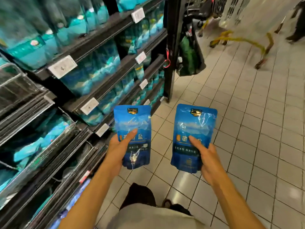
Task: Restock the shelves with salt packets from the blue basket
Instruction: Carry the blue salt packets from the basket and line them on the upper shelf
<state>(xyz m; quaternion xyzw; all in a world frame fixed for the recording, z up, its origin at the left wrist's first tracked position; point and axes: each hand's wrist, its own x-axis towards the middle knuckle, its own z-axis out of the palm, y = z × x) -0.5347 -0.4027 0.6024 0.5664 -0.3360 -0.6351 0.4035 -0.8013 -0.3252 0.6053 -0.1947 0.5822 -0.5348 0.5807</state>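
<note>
blue salt packets fill both hands, left hand [118, 149] gripping one packet [132, 136], right hand [207, 160] gripping another packet [192, 138]; thumb-only pinches on glossy film could slip while reaching the shelves [102, 91] at frame left.

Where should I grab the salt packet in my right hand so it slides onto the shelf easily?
Keep hold of its lower half. The right hand already grips the right salt packet there, thumb across the front, so the flat top edge is free. The shelves stand to your left, so probably lead with that top edge from the aisle side. The pouch looks soft; a low grip may let it flop.
</note>
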